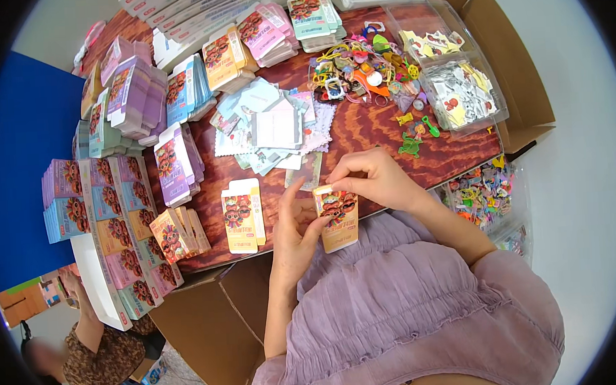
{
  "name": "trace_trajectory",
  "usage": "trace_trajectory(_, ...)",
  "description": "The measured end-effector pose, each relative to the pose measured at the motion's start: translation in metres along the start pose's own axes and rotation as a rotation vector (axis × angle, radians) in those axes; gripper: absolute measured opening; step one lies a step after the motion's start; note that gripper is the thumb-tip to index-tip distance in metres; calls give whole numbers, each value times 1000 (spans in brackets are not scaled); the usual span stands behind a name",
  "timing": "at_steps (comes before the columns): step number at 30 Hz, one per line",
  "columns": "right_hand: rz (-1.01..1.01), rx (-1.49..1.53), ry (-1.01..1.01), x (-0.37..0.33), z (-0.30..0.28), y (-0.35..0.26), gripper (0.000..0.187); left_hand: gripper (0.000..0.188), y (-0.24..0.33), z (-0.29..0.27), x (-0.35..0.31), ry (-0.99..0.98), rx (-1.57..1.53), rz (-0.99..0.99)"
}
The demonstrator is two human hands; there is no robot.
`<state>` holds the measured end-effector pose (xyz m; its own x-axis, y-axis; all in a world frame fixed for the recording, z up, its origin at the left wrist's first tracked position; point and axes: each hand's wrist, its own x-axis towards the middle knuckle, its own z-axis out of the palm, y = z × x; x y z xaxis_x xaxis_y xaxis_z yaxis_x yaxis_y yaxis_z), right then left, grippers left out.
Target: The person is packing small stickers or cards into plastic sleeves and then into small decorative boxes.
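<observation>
A small yellow carton (341,234) with cartoon figures on its front stands upright over the table's near edge. My left hand (298,236) grips its left side, thumb across the front and fingers behind. At its top end, the fingers of my right hand (373,176) are pinched together on the flap; whether anything small is between them is hidden. Left of my hands lies a flat, unfolded yellow carton (240,217). Just beyond the held carton is a clear plastic piece (303,170), beside a loose pile of printed cards and papers (277,128).
Stacks of flat purple (174,164), blue (187,91) and yellow cartons (226,57) line the back and left. Colourful small trinkets (364,71) lie at back right, beside clear tubs of stickers (460,97). A cardboard box (214,330) stands below; another person (97,350) sits at lower left.
</observation>
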<state>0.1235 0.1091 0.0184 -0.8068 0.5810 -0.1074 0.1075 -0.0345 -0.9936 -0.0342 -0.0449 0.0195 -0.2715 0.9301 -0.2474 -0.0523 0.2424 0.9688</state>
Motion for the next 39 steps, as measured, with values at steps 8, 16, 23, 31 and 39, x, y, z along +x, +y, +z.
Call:
trace_trajectory(8, -181, -164, -131, -4, -9, 6, 16, 49, -7, -5, 7, -94, 11, 21)
trace_trajectory(16, 266, 688, 168, 32, 22, 19, 19, 86, -8, -14, 16, 104, -185, 109)
trace_trajectory(23, -199, -473, 162, 82, 28, 17, 24, 80, -14, -18, 15, 354, -363, 214)
trace_trajectory(31, -443, -1185, 246, 133, 47, 17, 27, 76, -8, -15, 11, 306, -70, 51)
trace_trajectory(39, -517, -1405, 188, 109, 46, 16, 10, 75, -20, -26, 11, 386, 119, 79)
